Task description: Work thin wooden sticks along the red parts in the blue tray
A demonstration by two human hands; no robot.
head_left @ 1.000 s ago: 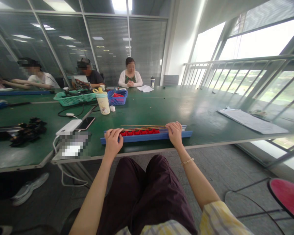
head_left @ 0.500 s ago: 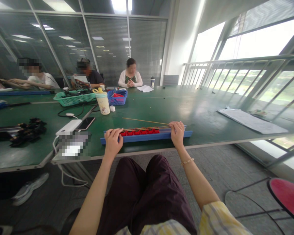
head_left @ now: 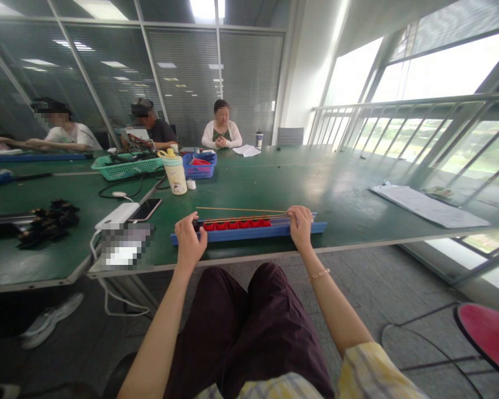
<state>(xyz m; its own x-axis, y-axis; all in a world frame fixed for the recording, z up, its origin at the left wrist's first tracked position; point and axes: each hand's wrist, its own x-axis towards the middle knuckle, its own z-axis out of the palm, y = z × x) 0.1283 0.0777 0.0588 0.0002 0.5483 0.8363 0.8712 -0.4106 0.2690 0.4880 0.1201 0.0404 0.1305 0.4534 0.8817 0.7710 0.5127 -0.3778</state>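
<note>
A long blue rail (head_left: 249,233) lies along the near edge of the green table, with a row of red segments (head_left: 237,224) on it. Thin wooden sticks (head_left: 241,210) lie along it, one just behind the rest. My left hand (head_left: 190,238) is raised with curled fingers at the rail's left end, next to a small dark piece (head_left: 197,225). My right hand (head_left: 300,227) rests near the rail's right end, fingers pressing on the sticks' right ends.
A bottle (head_left: 174,173), white power bank (head_left: 116,216) and phone (head_left: 145,209) stand left of the rail. Behind them are green (head_left: 127,167) and blue (head_left: 199,165) baskets. Papers (head_left: 428,206) lie right. Co-workers sit across the table (head_left: 316,177).
My left hand has lifted off the rail. The rear stick has swung to lie level, and its left end now reaches farther left.
</note>
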